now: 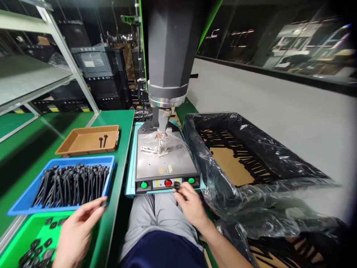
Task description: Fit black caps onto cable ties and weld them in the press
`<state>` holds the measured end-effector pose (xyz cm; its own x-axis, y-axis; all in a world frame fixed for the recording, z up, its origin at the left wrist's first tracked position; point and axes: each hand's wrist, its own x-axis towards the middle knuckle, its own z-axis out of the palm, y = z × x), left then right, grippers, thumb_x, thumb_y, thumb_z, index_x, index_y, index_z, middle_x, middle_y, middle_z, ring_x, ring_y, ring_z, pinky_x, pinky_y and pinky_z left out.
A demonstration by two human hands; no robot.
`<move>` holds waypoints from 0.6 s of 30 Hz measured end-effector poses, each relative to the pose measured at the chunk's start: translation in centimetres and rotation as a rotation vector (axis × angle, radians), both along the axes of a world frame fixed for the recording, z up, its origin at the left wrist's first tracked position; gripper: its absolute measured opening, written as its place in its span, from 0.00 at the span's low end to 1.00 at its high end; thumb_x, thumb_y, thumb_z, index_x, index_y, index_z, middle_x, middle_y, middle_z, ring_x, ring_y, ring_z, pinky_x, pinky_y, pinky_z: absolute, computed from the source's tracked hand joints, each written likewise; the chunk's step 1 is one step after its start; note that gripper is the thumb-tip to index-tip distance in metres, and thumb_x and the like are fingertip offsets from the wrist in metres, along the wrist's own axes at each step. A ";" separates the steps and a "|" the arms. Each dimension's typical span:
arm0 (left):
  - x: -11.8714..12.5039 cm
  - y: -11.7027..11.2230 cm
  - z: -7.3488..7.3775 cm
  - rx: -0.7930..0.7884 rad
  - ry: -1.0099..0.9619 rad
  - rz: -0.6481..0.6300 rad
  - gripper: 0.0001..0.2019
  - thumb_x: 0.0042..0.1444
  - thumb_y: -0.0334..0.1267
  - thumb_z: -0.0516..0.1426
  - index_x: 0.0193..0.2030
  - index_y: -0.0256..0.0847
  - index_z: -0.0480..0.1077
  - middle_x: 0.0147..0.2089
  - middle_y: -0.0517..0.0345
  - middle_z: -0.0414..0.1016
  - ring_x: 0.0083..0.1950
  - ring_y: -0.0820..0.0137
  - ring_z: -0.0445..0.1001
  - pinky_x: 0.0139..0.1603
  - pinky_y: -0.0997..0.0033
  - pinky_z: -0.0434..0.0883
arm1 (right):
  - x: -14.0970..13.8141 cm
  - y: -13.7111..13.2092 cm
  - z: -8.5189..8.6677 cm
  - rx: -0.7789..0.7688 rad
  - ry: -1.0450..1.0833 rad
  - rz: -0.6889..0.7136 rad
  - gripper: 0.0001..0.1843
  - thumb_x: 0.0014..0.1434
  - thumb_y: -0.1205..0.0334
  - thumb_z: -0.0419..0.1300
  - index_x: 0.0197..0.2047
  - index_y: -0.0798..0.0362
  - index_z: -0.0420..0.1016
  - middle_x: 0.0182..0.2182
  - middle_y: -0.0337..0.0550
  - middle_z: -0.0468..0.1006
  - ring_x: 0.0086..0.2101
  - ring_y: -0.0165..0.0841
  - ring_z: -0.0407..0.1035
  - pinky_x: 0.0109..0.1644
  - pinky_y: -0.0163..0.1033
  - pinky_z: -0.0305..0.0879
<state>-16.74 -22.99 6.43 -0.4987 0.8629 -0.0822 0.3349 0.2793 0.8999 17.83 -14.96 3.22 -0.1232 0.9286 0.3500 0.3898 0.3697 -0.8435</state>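
Note:
My left hand (pixel 79 227) pinches a small black cap (pixel 104 203) over the edge of the green bin (pixel 44 217). Small square black caps (pixel 48 243) lie loose inside that bin. In front of the machine's red button (pixel 167 183), my right hand (pixel 192 204) grips a black stemmed part (pixel 176 185) by its upper end, head up; the fingers hide most of its stem. Many similar black stemmed parts (pixel 75 184) fill the blue tray (pixel 15 207). A clear fixture (pixel 163 143) sits on the machine's metal plate (pixel 150 168), below the press head (pixel 163 121).
A brown tray (pixel 83 143) with two black stemmed parts stands behind the blue tray. To the right, a plastic-lined crate (pixel 223 175) holds rows of black parts on cardboard. Green buttons (pixel 144 184) flank the red one. A metal shelf (pixel 36 80) rises at left.

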 end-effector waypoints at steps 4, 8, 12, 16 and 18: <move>7.5 3.3 0.3 0.229 -0.495 -0.102 0.14 0.44 0.42 0.67 0.37 0.38 0.77 0.46 0.48 0.80 0.49 0.59 0.77 0.55 0.58 0.70 | -5.8 -0.6 0.8 -0.096 0.024 0.390 0.12 0.66 0.58 0.52 0.33 0.52 0.71 0.30 0.41 0.72 0.32 0.32 0.67 0.37 0.36 0.63; 10.6 4.6 0.3 0.258 -0.678 -0.181 0.12 0.42 0.37 0.68 0.35 0.36 0.77 0.45 0.45 0.80 0.48 0.59 0.77 0.55 0.56 0.70 | -7.4 -1.3 1.6 -0.108 0.035 0.444 0.14 0.66 0.56 0.51 0.31 0.52 0.70 0.26 0.39 0.68 0.29 0.32 0.64 0.34 0.36 0.59; 11.1 4.8 0.4 0.264 -0.757 -0.202 0.10 0.42 0.36 0.68 0.34 0.38 0.78 0.45 0.47 0.80 0.49 0.60 0.76 0.54 0.57 0.69 | -7.2 -1.4 1.5 -0.145 0.115 0.420 0.16 0.66 0.54 0.51 0.31 0.52 0.71 0.26 0.39 0.68 0.28 0.32 0.64 0.33 0.36 0.59; 11.2 4.9 0.3 0.246 -0.753 -0.209 0.10 0.41 0.36 0.68 0.33 0.38 0.77 0.45 0.46 0.80 0.49 0.59 0.76 0.52 0.57 0.70 | -7.0 -1.5 0.7 -0.364 0.253 0.465 0.17 0.65 0.49 0.51 0.36 0.52 0.73 0.26 0.38 0.69 0.22 0.27 0.63 0.26 0.33 0.59; 11.3 5.0 0.4 0.243 -0.752 -0.206 0.10 0.41 0.37 0.68 0.32 0.38 0.78 0.44 0.46 0.80 0.49 0.59 0.76 0.51 0.57 0.71 | -7.0 -1.5 0.4 -0.457 0.306 0.506 0.18 0.65 0.48 0.51 0.38 0.53 0.73 0.26 0.37 0.69 0.19 0.26 0.61 0.23 0.32 0.59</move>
